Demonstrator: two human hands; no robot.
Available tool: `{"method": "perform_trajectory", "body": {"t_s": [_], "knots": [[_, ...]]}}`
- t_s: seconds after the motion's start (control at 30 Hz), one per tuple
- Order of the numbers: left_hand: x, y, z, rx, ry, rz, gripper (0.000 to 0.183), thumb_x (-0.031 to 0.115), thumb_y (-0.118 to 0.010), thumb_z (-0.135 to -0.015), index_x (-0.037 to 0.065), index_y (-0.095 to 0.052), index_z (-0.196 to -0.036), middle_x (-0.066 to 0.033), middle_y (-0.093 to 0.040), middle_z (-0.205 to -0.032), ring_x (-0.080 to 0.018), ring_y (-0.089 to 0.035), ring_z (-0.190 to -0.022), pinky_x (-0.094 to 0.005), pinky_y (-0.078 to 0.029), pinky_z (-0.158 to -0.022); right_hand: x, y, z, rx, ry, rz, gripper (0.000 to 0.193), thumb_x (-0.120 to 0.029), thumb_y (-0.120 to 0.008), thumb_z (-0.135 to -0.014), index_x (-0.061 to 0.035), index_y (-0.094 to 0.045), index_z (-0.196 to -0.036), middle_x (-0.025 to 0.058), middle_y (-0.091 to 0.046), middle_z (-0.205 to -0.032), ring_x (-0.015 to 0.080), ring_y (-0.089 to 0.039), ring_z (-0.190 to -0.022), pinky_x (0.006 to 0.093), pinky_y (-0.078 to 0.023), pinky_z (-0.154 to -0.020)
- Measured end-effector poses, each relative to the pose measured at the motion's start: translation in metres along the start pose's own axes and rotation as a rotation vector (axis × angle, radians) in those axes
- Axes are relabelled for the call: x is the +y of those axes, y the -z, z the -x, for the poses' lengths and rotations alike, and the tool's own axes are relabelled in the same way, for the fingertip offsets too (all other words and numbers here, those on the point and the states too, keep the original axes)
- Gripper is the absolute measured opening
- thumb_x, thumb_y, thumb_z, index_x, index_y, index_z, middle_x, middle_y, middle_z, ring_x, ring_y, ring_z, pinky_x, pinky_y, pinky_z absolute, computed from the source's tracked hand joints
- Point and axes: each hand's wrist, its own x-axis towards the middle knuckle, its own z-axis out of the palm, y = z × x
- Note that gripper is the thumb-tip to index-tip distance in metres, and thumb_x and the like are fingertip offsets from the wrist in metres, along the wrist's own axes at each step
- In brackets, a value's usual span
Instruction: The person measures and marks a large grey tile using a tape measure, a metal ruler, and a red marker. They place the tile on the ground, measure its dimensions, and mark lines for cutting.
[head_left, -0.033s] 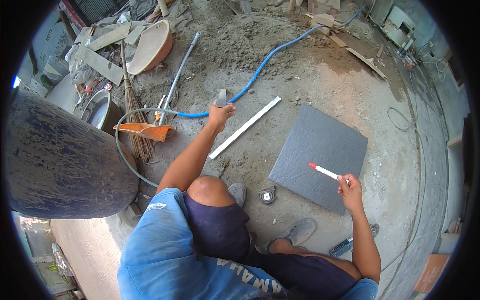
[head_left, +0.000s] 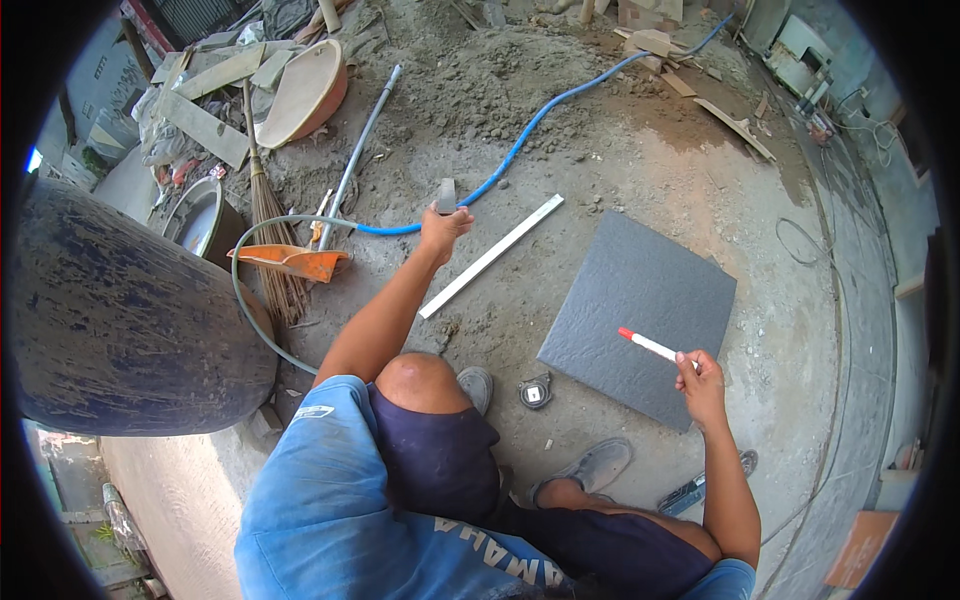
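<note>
My right hand (head_left: 701, 385) pinches a white marker (head_left: 655, 346) with a red cap, held over a square dark grey tile (head_left: 650, 290) with a rough surface. Stretched out ahead on the left, my left hand (head_left: 442, 232) grips a small flat grey piece (head_left: 447, 194); its exact kind is unclear. That hand is close to a blue hose (head_left: 520, 150) and a straight white bar (head_left: 492, 256), both on the ground. A black tape measure (head_left: 535, 392) lies between my knee and the tile's near corner.
A big dark drum (head_left: 135, 310) stands at left, beside a straw broom (head_left: 262, 200), an orange dustpan (head_left: 300, 262) and a bucket (head_left: 200, 215). Behind them leans a basin (head_left: 305, 95). A blue and dark tool (head_left: 690, 492) lies near my right shoe. Sand (head_left: 450, 90) covers the far ground.
</note>
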Motion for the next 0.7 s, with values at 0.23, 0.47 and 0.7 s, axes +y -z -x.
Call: {"method": "perform_trajectory", "body": {"t_s": [0.23, 0.47, 0.7], "knots": [[-0.015, -0.016, -0.008, 0.142, -0.077, -0.390, 0.060, 0.008, -0.072, -0.088, -0.008, -0.033, -0.130, -0.0181, -0.065, -0.103, -0.0215, -0.070, -0.081, -0.0325, -0.056, -0.064, -0.003, -0.005, -0.001, 0.007, -0.024, 0.029, 0.027, -0.032, -0.065, -0.100, -0.0091, -0.059, -0.086, -0.0025, -0.055, -0.063, 0.0055, -0.052, -0.056, 0.0217, -0.041, -0.052], [-0.024, -0.020, -0.013, 0.180, -0.130, -0.490, 0.048, 0.008, -0.069, -0.088, -0.004, -0.033, -0.118, -0.0172, -0.062, -0.097, -0.0190, -0.067, -0.075, -0.0314, -0.053, -0.059, 0.006, -0.006, -0.005, -0.004, -0.006, 0.018, 0.032, -0.035, -0.067, -0.099, -0.0073, -0.059, -0.085, -0.0015, -0.057, -0.065, 0.0056, -0.052, -0.056, 0.0227, -0.040, -0.050], [-0.017, -0.027, -0.004, 0.167, -0.125, -0.480, 0.048, 0.009, -0.070, -0.088, -0.003, -0.033, -0.117, -0.0174, -0.062, -0.095, -0.0187, -0.066, -0.073, -0.0305, -0.052, -0.057, 0.005, -0.006, -0.004, -0.001, -0.008, 0.009, 0.031, -0.033, -0.067, -0.099, -0.0071, -0.059, -0.084, -0.0014, -0.057, -0.065, 0.0055, -0.052, -0.056, 0.0225, -0.040, -0.050]]}}
